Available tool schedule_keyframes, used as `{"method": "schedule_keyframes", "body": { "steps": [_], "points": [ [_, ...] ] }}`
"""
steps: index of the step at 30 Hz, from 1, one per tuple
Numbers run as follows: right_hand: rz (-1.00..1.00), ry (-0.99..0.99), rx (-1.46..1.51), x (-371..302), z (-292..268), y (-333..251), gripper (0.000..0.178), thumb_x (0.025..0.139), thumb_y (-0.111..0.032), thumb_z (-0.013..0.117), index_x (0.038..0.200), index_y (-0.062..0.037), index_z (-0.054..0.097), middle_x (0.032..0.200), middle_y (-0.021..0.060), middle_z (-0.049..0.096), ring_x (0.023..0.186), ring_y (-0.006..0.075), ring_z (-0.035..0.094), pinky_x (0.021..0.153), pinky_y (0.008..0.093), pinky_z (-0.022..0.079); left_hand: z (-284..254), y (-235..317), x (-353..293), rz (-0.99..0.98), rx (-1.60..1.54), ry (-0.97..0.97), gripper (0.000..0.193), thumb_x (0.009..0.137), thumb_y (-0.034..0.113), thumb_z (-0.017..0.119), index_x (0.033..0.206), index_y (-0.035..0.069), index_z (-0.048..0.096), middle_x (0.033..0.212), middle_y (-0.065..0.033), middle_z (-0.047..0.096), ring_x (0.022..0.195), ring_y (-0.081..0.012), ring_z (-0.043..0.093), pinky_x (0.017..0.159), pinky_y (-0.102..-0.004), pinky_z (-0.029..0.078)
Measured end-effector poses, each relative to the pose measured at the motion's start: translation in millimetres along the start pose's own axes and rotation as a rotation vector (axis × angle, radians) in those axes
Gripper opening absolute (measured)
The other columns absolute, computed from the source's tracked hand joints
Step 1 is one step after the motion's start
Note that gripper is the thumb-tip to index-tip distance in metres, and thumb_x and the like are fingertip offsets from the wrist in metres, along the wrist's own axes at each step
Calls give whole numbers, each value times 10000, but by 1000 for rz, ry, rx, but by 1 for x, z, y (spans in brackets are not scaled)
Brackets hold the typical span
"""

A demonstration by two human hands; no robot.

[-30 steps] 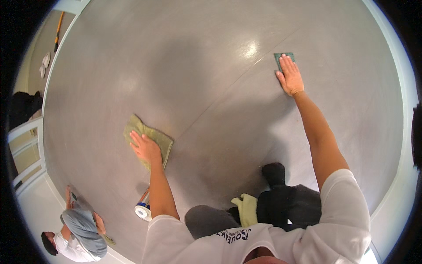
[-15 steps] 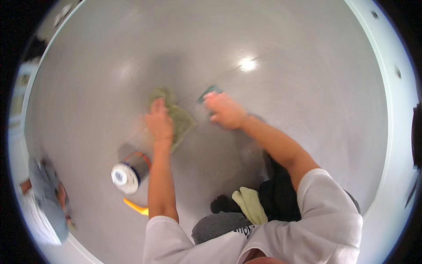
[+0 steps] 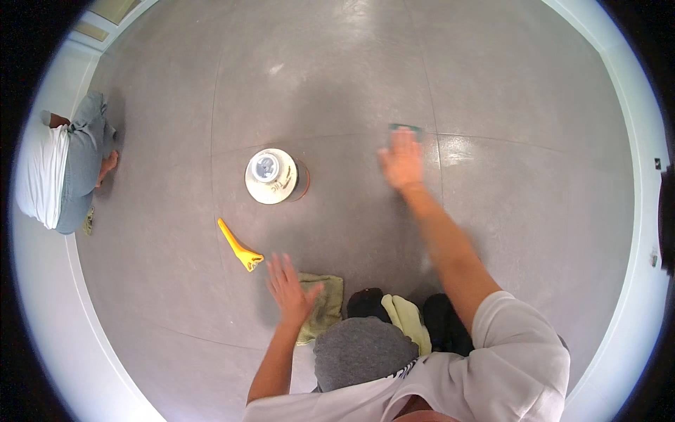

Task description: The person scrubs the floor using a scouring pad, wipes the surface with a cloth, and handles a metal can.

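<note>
My right hand [image 3: 403, 160] lies over a dark green scouring pad [image 3: 415, 128] on the grey tiled floor, near a joint line. The pad's edge shows past the fingertips; the palm covers the rest. Lower left, my left hand [image 3: 290, 292] has its fingers spread and holds nothing. Beside its thumb lies a folded olive-green cloth [image 3: 329, 299], close to my knees; whether they touch, I cannot tell. Just ahead of the left fingertips is a yellow-handled scraper [image 3: 240, 246]. Beyond that stands a round container with a white lid [image 3: 279, 184].
Another person in a white top and blue-grey trousers [image 3: 81, 158] crouches by the left wall, a greenish cloth near their feet. A pale wall [image 3: 622, 91] runs along the right. A light yellow-green cloth [image 3: 406, 320] rests between my dark-clad legs.
My left hand has let go of the olive cloth, which now lies near my knees. My right hand with the pad appears farther right. The whole view has shifted, so floor objects appear displaced.
</note>
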State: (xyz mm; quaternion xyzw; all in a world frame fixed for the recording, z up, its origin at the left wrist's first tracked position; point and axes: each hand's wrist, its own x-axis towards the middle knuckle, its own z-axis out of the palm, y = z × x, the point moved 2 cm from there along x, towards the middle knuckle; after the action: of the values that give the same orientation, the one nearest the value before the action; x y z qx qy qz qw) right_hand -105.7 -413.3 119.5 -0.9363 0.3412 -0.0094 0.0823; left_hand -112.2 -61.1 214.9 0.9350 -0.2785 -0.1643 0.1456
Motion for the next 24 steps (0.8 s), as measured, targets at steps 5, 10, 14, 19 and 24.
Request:
{"method": "schedule_keyframes", "body": {
  "steps": [5,10,14,19,24],
  "points": [
    [-578,-287,135,-26,5,-105,576,888,-385,346,1326,-20,266,1410,112,210,1310,244,169,1065,385,133,-50,26,116,22,-82,472,1144,500,361,808,1359,42,123,1396,-231,113,1280,-422,121,996,-535,177],
    [-840,-213,215,-117,2,-34,471,887,-333,396,1268,-55,389,1356,109,322,1264,236,279,1032,377,220,-65,12,154,-83,-140,355,1157,512,333,813,1363,50,81,1383,-223,138,1273,-406,149,1004,-511,191],
    [-421,-522,366,-142,-36,5,461,859,-325,465,1248,-82,422,1290,134,405,1168,264,405,990,381,299,-49,0,161,25,-322,378,1117,521,273,806,1355,36,103,1354,-217,201,1251,-374,208,1011,-450,223],
    [-339,-150,386,-126,-32,-8,610,809,-297,545,1317,-73,294,1289,152,398,1144,317,415,990,390,305,-34,-5,177,132,-375,457,1051,515,190,798,1336,5,168,1322,-198,286,1225,-344,275,1014,-411,243],
    [-319,-71,561,-79,-13,-58,854,705,-256,661,1354,-36,151,1376,167,250,1241,316,299,1020,401,262,-20,-1,175,215,-308,422,1084,471,143,800,1341,7,168,1330,-194,288,1222,-346,286,1011,-411,251]
  ]
}}
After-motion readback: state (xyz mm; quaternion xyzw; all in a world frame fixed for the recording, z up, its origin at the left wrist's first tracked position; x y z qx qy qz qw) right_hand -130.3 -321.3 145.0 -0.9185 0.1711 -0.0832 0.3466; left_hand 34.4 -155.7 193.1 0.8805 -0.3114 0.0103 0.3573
